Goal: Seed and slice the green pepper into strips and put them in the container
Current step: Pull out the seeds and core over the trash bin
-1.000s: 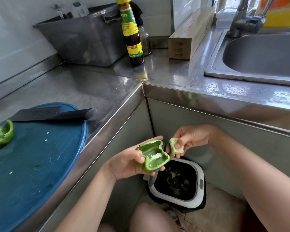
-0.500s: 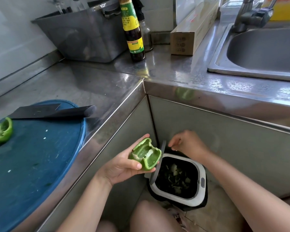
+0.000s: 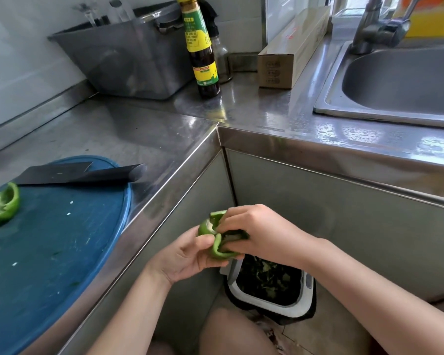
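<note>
Gripping hollow pepper half [image 3: 217, 252] — both hands, left hand [image 3: 182, 257], right hand [image 3: 262, 237].

Knife [image 3: 82, 175] on brd [image 3: 49, 252]; pepper half [image 3: 219, 253] abv bin [image 3: 309, 288].

A sauce bottle [image 3: 203, 67] stands between a metal tub [image 3: 128, 65] and a cardboard box [image 3: 292, 52], near the sink [image 3: 395, 83].

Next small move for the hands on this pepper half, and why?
Probably the right hand should pull out whatever pith its fingers have hooked inside the pepper half and drop it into the bin: the left hand holds the half right above the open bin, and the knife lies idle on the cutting board.
</note>
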A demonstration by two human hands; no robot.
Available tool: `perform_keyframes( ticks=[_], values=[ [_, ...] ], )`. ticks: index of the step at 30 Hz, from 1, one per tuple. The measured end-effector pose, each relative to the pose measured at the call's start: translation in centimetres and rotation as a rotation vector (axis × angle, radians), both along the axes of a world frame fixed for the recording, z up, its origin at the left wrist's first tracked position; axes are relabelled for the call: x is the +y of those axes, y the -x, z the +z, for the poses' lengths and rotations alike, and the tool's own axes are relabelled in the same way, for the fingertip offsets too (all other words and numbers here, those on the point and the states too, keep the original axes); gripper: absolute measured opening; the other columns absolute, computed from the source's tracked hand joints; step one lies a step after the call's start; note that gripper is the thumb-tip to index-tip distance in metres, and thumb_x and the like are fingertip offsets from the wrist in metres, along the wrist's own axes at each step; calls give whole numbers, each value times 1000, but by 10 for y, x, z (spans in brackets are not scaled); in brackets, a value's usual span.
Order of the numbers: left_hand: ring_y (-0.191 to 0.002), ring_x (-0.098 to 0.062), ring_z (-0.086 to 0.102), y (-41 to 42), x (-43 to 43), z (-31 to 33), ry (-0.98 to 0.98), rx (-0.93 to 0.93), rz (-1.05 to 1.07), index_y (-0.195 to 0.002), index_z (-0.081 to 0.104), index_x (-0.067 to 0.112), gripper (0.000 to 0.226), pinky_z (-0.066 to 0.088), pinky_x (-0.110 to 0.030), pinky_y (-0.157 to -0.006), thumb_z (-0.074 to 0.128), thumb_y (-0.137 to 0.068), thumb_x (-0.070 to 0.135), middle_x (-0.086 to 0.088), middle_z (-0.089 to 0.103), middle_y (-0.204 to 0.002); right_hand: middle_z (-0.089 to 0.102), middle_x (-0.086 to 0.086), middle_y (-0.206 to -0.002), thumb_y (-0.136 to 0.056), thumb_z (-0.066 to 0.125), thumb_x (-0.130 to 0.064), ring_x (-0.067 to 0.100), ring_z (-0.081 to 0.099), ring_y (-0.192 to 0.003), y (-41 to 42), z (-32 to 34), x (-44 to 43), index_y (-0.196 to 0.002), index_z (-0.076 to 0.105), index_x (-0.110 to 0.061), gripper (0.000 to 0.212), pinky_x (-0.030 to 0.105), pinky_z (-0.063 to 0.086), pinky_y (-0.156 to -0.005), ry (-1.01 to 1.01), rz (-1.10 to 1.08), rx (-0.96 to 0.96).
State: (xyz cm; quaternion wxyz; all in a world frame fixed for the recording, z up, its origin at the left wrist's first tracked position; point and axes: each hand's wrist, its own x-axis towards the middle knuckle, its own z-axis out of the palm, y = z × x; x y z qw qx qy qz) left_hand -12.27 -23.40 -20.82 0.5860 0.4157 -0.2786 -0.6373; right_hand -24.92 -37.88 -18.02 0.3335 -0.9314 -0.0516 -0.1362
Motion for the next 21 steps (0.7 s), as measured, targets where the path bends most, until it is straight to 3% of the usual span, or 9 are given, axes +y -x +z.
perform_keyframes(
  ticks=[4,7,9,14,16,19,21],
  values=[
    [-74,-19,64,15,-5,1,-27,-4,76,-116,62,23,69,51,-20,-51,70,-62,65,-6,67,-92,64,-1,-79,-83,66,-9,17,66,-68,-2,2,11,-88,75,-11,11,23,53,-63,-133,-56,15],
    [-62,-16,58,24,-12,2,-49,-30,151,-100,70,27,73,45,-21,-45,66,-47,78,-5,62,-76,64,1,-78,-85,64,-7,-3,61,-71,1,0,13,-86,76,-13,13,12,49,-60,-157,-107,8],
    [-61,-15,55,28,-16,5,-45,-45,171,-95,72,29,72,44,-21,-46,65,-44,80,-5,60,-74,61,1,-73,-85,63,-4,-9,52,-68,3,-2,13,-79,74,-13,15,6,40,-61,-101,-123,-24],
    [-60,-13,56,34,-24,8,-19,-78,236,-97,72,25,72,45,-22,-46,65,-48,78,-5,61,-74,46,-4,-64,-78,57,1,8,38,-56,5,-2,15,-62,62,-11,21,9,26,-54,59,-218,-111],
    [-61,-14,56,35,-26,6,-20,-95,276,-101,70,22,77,45,-23,-46,65,-49,78,-6,61,-75,49,-1,-64,-78,55,1,9,39,-57,4,-3,15,-62,62,-10,20,14,30,-55,72,-247,-113],
    [-63,-15,57,36,-26,4,-24,-110,305,-105,66,17,81,45,-24,-46,66,-51,77,-8,61,-77,57,3,-69,-80,54,-1,8,49,-67,4,-8,16,-67,66,-8,19,9,31,-64,61,-254,-92],
    [-63,-16,57,37,-25,2,-42,-128,307,-107,65,15,81,46,-24,-47,67,-53,75,-8,61,-77,62,4,-76,-80,55,0,13,62,-84,5,-13,15,-70,68,-8,18,10,35,-68,41,-251,-71]
  ],
)
